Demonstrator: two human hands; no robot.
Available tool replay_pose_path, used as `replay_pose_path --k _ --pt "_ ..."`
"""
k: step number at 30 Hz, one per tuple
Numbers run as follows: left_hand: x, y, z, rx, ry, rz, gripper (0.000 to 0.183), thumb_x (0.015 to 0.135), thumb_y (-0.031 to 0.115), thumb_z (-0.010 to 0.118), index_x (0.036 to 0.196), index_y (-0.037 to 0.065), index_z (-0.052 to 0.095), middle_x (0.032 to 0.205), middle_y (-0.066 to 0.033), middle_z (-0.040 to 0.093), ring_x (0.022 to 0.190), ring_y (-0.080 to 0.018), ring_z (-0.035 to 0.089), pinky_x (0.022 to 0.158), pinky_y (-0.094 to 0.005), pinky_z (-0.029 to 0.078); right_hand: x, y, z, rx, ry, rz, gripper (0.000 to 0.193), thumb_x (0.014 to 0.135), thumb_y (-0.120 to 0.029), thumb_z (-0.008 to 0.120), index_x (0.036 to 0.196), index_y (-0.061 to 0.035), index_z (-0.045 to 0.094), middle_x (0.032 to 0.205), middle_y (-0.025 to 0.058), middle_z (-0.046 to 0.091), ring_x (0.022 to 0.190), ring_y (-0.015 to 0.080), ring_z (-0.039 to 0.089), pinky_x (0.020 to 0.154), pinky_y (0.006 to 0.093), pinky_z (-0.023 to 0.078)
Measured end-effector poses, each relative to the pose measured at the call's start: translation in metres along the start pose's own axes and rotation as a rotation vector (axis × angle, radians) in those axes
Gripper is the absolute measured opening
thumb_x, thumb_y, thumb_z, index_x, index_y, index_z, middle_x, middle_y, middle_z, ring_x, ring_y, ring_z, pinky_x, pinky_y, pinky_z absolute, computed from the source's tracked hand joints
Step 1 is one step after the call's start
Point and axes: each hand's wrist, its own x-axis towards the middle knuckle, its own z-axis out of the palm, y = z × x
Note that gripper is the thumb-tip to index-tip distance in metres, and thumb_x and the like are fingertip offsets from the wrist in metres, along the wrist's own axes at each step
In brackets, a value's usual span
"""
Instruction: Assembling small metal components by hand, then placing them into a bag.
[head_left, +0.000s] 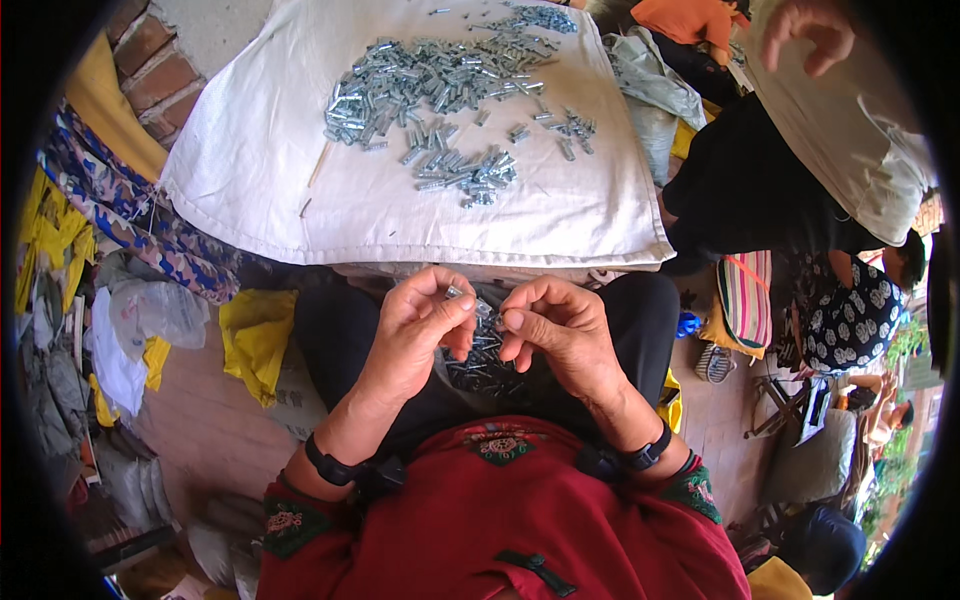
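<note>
Silvery metal filled the work: a small, shiny cylindrical piece (454,292) sat in the left hand (425,318), its thumb and forefinger pinched on it and the other fingers curled in below. Just beside it, the right hand (555,330) had its thumb pressed toward its forefinger in a close pinch; whether a tiny part lay between those tips could not be told. Both hands hung above a heap of small dark metal parts (475,372) at the lap, between the knees in black trousers (335,340).

Beyond, on a counter draped with white cloth (260,195), lay a broad pile of small silvery metal tubes (430,80), with a smaller cluster (470,178) nearer the body.

Judging by the pose, the step was close two-handed fingertip work on that small piece. Doing it well likely meant gripping the piece lightly near its middle, leaving its end clear for the right fingertips, and lining both parts up straight before pressing. Working low over the heap made sense, since a slipped part would probably have dropped there.
</note>
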Motion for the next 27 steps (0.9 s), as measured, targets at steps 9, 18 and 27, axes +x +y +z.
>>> replay_pose_path --k 9,18,27 --pt "-0.005 -0.001 0.001 0.095 -0.024 0.019 0.018 0.089 0.015 0.057 0.099 0.000 0.057 0.071 -0.0043 0.059 0.058 -0.0080 0.057 0.052 -0.0195 0.048 0.011 0.008 -0.002 0.053 -0.012 0.036 0.013 0.086 -0.011 0.062 0.092 -0.0001 0.057 0.078 0.0077 0.062 0.057 0.0132 0.062 0.045 0.0219 0.049" --pt "-0.017 -0.001 0.014 0.338 0.024 0.227 0.019 0.092 0.013 0.054 0.104 -0.001 0.058 0.076 -0.0051 0.059 0.062 -0.0068 0.057 0.055 -0.0191 0.048 0.008 0.009 -0.003 0.081 -0.028 -0.002 0.011 0.086 -0.006 0.061 0.092 0.0024 0.057 0.074 0.0084 0.061 0.054 0.0111 0.059 0.046 0.0214 0.048" --pt "-0.018 -0.002 0.018 0.275 0.010 0.152 0.020 0.092 0.014 0.054 0.104 -0.001 0.058 0.076 -0.0054 0.059 0.064 -0.0074 0.058 0.058 -0.0205 0.050 0.006 0.014 -0.001 0.006 0.046 -0.120 0.009 0.085 -0.005 0.061 0.087 0.0026 0.057 0.073 0.0089 0.061 0.046 0.0117 0.055 0.041 0.0206 0.044"
